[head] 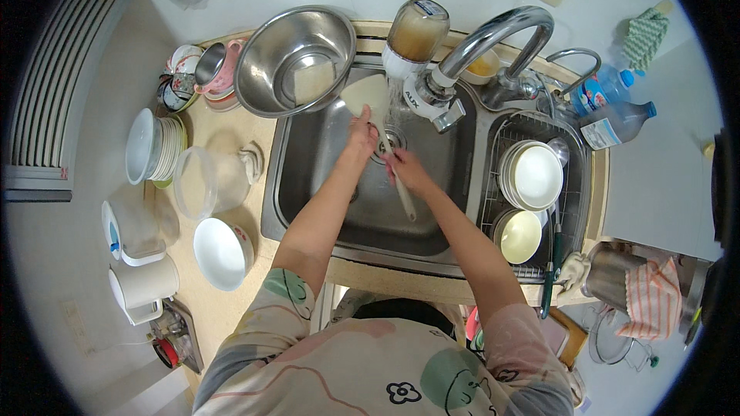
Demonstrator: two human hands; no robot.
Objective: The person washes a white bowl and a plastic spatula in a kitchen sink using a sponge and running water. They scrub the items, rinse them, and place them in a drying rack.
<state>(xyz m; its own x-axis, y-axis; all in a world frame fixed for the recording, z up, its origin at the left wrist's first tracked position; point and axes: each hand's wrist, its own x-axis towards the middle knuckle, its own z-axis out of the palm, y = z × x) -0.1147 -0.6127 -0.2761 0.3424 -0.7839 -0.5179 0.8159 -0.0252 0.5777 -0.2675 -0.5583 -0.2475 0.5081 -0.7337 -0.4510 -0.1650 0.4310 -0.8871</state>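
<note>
A cream spatula with a long handle slants over the large basin of the steel sink, its broad head beside water falling from the faucet. My left hand is at the base of the spatula's head, thumb on it; its other fingers are partly hidden. Lower down, my right hand is closed around the handle, whose end points towards me. At the basin's back left edge, a large steel bowl holds a pale rectangular piece.
A wire rack with stacked bowls fills the right basin. On the left counter stand a white bowl, clear containers, stacked plates and a white pitcher. Bottles stand at the back right.
</note>
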